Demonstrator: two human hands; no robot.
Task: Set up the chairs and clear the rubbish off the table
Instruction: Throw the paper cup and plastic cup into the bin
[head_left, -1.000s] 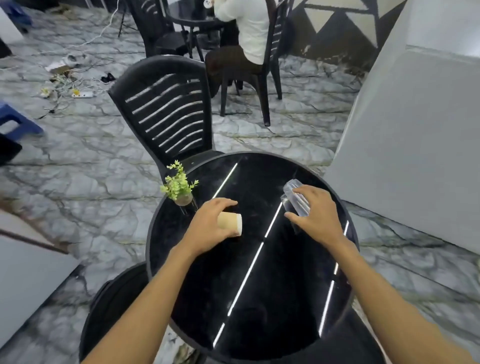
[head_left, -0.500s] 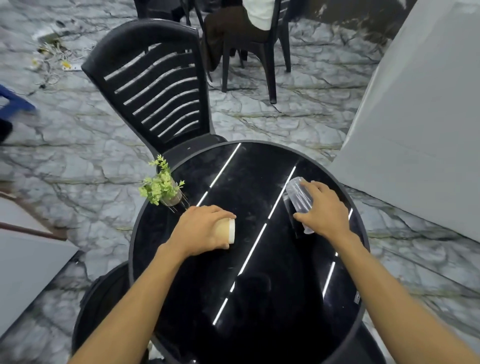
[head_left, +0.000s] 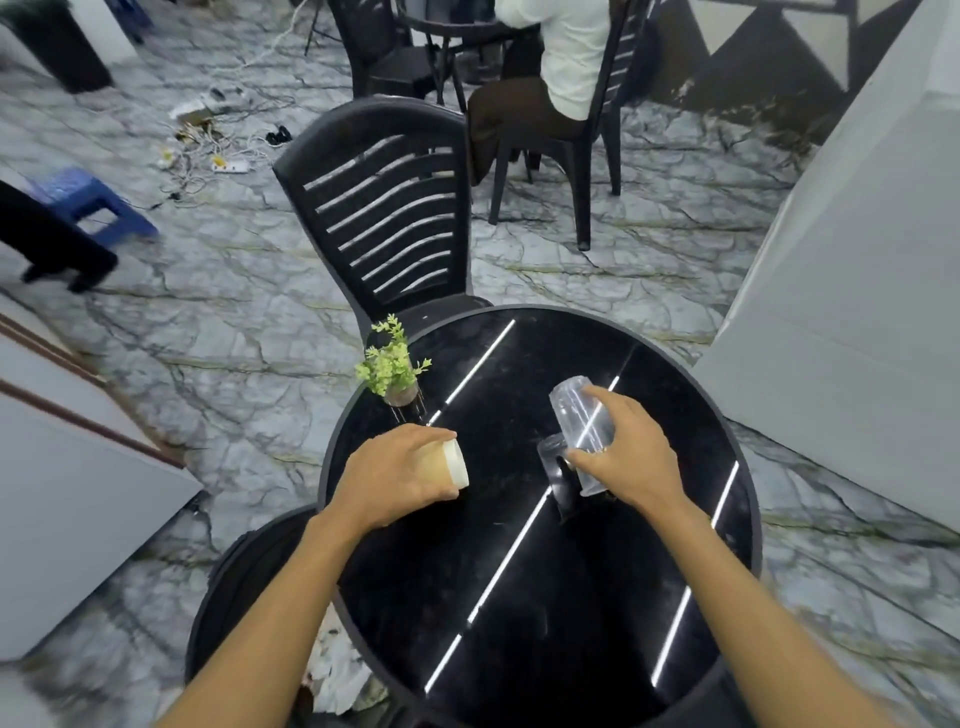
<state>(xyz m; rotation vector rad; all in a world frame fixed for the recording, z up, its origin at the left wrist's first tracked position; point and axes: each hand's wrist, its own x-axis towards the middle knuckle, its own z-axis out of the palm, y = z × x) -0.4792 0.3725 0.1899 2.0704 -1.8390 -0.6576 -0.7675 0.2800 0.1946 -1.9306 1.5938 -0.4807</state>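
While both cups are already off the round black surface (head_left: 519, 597), handling is judged easy: empty, v. light, thin-walled. The paper cup (head_left: 447, 465) is gripped sideways in the left hand (head_left: 395, 478), fingers wrapped round its body, white rim pointing right, just above the surface's left part. The clear plastic cup (head_left: 582, 415) is held tilted in the right hand (head_left: 628, 457), fingers closed round its wall, base pointing far-left, over the surface's mid-right. Plastic is prob. slippery & easily crushed, so a hold mid-wall w/ light squeeze is advised; paper crumples too if clenched.

A small potted plant (head_left: 392, 366) stands at the far-left edge, near the left hand & could be knocked. A slatted black chair (head_left: 384, 218) sits tucked at the far side; another dark chair (head_left: 249, 582) is partly seen near-left. Beyond, a seated person (head_left: 550, 67) occupies another chair. A blue stool (head_left: 83, 202) & loose cables (head_left: 208, 130) litter the far-left floor. No bin is seen.
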